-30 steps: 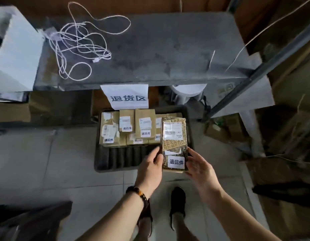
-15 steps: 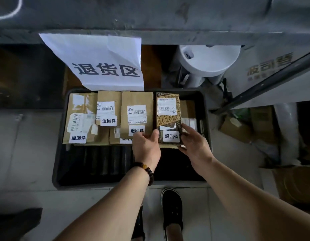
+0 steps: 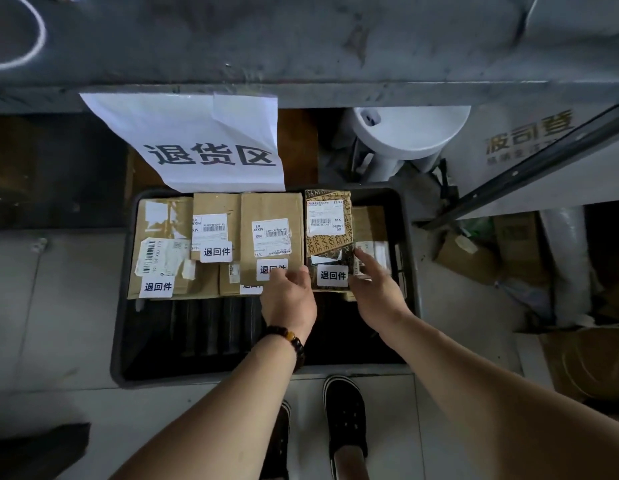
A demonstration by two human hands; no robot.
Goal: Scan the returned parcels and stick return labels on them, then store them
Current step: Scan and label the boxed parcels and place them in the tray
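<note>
Parcel (image 3: 329, 237) flanked, left hand (image 3: 289, 299) palm down, right hand (image 3: 374, 289) outstretched

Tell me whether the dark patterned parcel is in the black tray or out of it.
In. The patterned parcel lies flat inside the black tray, beside the brown parcels, with its return label facing up.
</note>
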